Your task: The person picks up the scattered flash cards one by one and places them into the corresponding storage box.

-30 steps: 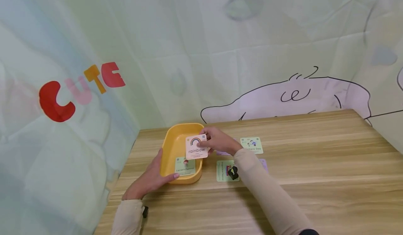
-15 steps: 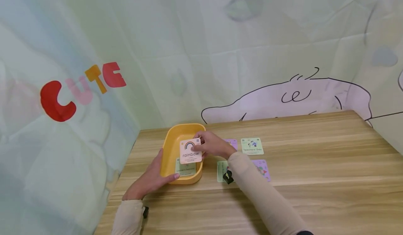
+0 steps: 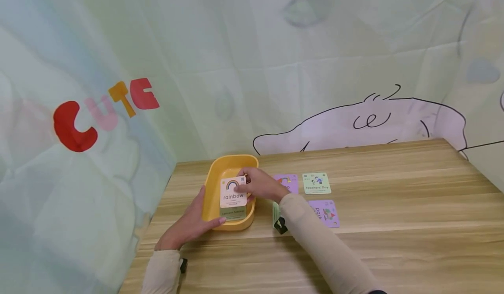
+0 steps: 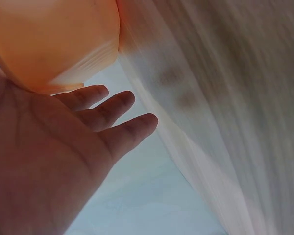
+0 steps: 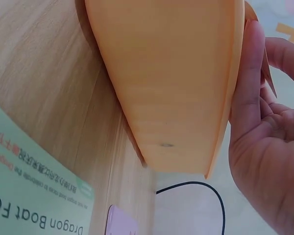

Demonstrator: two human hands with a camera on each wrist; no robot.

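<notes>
My right hand (image 3: 261,184) pinches the pale pink "rainbow" card (image 3: 230,202) between thumb and fingers, over the yellow-orange bin (image 3: 210,182). Below it in the bin lies a green Lantern Festival card (image 3: 233,215), its upper part covered by the rainbow card. At the bin's near left side is my left hand (image 3: 190,224), thumb on the front rim and fingers along the outer left wall. The left wrist view shows three fingers (image 4: 130,132) stretched out beside the bin. In the right wrist view the right thumb (image 5: 252,54) lies along the bin's rim, against the thin card.
Right of the bin, a purple card (image 3: 292,181), a green Teachers' Day card (image 3: 316,188) and a purple "park" card (image 3: 330,215) lie on the wooden table (image 3: 393,197). The right forearm partly hides the green Dragon Boat card (image 5: 34,191). Printed fabric (image 3: 220,66) hangs behind.
My right hand has carried the rainbow card left and toward the near end of the bin, covering more of the Lantern Festival card. The left hand keeps its place.
</notes>
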